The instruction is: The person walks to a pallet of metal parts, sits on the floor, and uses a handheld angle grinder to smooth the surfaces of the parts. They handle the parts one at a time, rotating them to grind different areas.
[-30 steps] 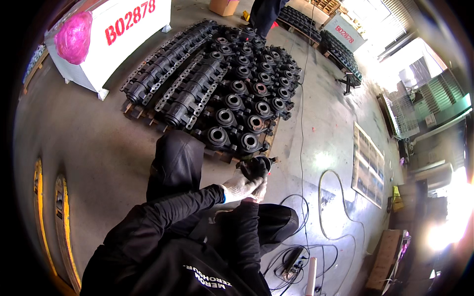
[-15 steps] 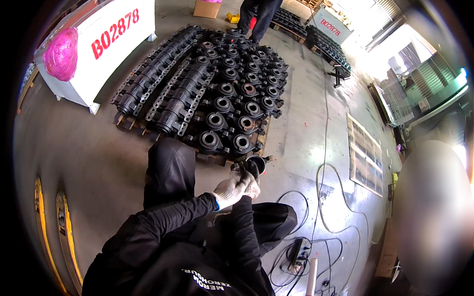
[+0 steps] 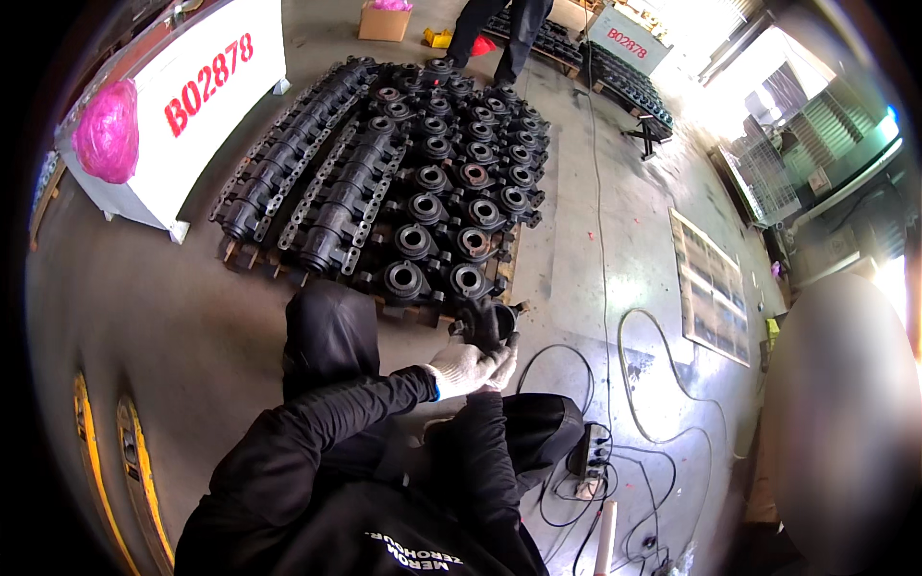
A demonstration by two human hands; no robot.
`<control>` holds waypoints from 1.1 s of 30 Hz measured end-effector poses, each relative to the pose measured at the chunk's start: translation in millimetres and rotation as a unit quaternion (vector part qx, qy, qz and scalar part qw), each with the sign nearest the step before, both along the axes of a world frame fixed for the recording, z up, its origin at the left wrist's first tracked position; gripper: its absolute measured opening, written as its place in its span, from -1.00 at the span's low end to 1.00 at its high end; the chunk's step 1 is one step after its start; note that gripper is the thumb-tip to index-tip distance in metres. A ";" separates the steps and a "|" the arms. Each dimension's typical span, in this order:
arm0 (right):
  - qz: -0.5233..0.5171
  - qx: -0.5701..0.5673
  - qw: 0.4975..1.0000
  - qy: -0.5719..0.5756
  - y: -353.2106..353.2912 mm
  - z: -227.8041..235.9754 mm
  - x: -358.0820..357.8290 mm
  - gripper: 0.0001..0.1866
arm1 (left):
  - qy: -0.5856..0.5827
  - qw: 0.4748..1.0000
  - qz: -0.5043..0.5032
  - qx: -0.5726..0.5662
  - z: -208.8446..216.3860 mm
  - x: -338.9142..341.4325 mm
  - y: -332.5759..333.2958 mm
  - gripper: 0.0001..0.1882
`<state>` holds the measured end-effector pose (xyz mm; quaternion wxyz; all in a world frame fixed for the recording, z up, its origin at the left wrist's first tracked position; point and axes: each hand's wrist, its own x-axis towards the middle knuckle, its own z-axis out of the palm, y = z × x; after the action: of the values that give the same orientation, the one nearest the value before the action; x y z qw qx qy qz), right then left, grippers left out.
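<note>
Before my knees I hold a black metal casting (image 3: 487,324) with a round ring opening and short side lugs. My left hand (image 3: 458,368), in a whitish knit glove, is closed on its left and near side. My right hand (image 3: 503,363), also gloved, grips its near right side. Both hands are close together, and several fingertips are hidden by the part. Just beyond, rows of similar black ring-shaped castings (image 3: 413,242) lie on a wooden pallet (image 3: 415,313). Long black cast parts with toothed-looking perforated edges (image 3: 344,206) lie along the pallet's left side.
A white bin (image 3: 197,115) with a pink bag (image 3: 106,132) stands far left. Yellow forks (image 3: 88,451) lie lower left. Cables and a power strip (image 3: 592,451) are on the floor at right. Another person's legs (image 3: 495,43) stand behind the pallet.
The casting in my hands has turned, showing more of its body left of the ring. My hands have shifted slightly right, and my right hand now shows more along the casting's right side.
</note>
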<state>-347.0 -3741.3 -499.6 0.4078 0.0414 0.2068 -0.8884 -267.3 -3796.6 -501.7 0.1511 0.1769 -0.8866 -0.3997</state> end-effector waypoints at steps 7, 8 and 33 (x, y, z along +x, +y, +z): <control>0.090 0.157 0.975 0.126 40.1 -81.3 -77.5 -0.58 | -0.068 0.974 0.061 0.206 93.5 -4.9 25.2 -0.39; 0.110 0.244 0.945 0.190 49.3 -99.6 -99.6 -0.63 | 0.049 0.984 0.064 0.157 77.5 -14.8 31.0 -0.44; 0.042 0.134 0.989 -0.038 -5.2 6.6 6.5 -0.55 | 0.101 0.781 -0.045 -0.615 48.1 40.9 0.7 -0.61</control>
<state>-340.5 -3746.5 -493.0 0.4433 0.1206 0.3097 -0.8325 -226.4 -3795.9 -453.6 0.2979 -0.0352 -0.9308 0.2088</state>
